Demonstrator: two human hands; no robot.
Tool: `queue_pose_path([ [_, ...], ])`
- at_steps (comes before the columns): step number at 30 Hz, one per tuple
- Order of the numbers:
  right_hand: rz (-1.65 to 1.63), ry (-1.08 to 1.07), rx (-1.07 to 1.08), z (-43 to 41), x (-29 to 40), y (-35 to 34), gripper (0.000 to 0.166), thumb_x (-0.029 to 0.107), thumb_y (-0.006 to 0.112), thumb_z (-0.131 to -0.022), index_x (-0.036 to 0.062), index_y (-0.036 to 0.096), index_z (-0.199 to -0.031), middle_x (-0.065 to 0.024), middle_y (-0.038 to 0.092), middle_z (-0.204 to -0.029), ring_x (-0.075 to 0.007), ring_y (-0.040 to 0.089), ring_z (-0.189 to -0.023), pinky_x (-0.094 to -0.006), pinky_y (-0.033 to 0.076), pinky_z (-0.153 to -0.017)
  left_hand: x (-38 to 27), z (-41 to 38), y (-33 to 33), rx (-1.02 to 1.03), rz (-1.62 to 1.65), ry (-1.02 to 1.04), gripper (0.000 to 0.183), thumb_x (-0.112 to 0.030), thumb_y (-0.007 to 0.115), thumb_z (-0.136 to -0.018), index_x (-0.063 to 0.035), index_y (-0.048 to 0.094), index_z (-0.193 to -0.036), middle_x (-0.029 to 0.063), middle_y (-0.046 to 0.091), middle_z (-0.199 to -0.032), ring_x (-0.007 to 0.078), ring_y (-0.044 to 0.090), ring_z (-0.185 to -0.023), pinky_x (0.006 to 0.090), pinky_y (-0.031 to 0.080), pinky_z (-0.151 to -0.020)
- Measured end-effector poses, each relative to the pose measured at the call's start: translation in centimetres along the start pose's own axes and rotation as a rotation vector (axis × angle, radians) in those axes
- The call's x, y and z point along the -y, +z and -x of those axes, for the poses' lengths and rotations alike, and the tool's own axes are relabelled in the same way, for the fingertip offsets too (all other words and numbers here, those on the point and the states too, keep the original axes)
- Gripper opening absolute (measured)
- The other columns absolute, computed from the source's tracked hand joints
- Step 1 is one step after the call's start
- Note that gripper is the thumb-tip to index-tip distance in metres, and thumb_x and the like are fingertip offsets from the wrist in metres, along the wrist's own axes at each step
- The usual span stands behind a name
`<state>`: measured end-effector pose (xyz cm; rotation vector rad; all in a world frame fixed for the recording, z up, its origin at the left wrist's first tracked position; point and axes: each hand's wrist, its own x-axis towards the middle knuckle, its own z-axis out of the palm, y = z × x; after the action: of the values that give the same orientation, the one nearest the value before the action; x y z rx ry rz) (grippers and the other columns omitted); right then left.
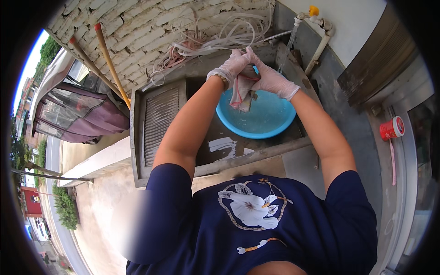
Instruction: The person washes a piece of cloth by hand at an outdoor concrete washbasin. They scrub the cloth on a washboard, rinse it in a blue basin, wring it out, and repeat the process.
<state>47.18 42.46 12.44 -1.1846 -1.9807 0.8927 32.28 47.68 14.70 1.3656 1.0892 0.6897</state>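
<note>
Both hands wear thin translucent gloves. My left hand (234,64) and my right hand (271,79) close together on a wet, greyish cloth (241,90) with red edging, bunched between them. One end of the cloth hangs down over a light-blue plastic basin (256,133). Cloudy water (266,115) stands in the basin, which sits inside a grey stone wash sink (237,158). Behind my right hand, water runs in a stream from a tap with a yellow handle (313,10). The fingers cover the upper part of the cloth.
A ribbed washboard (161,125) forms the sink's left side. Tangled plastic straps (220,39) lie along the brick wall behind. Two wooden poles (111,65) lean at the left. A red tub with a white lid (392,128) stands on the right ledge beside a pink-handled brush (393,165).
</note>
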Motion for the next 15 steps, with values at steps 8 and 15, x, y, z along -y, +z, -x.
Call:
queue_pose_path([
  [8, 0.024, 0.1, 0.06, -1.5, 1.1, -1.5, 0.049, 0.002, 0.065, -0.068, 0.0082, 0.055, -0.116, -0.0064, 0.061, -0.106, -0.017, 0.057, -0.097, -0.0294, 0.048, -0.084, 7.1, 0.0, -4.4, -0.288, 0.204, -0.213, 0.082, -0.06, 0.046, -0.081, 0.0016, 0.028, -0.133, 0.025, 0.047, -0.123, 0.0366, 0.048, -0.111, 0.0481, 0.04, -0.091],
  [15, 0.3, -0.209, 0.139, 0.1, 1.0, 1.0, 0.047, 0.001, 0.062, -0.072, 0.0083, 0.052, -0.117, -0.0115, 0.055, -0.111, -0.0269, 0.055, -0.103, -0.0324, 0.041, -0.093, 9.7, 4.0, 1.1, 0.357, 0.987, -0.348, 0.087, -0.074, 0.028, -0.082, -0.0018, 0.034, -0.131, 0.025, 0.049, -0.123, 0.0443, 0.052, -0.105, 0.0587, 0.036, -0.094],
])
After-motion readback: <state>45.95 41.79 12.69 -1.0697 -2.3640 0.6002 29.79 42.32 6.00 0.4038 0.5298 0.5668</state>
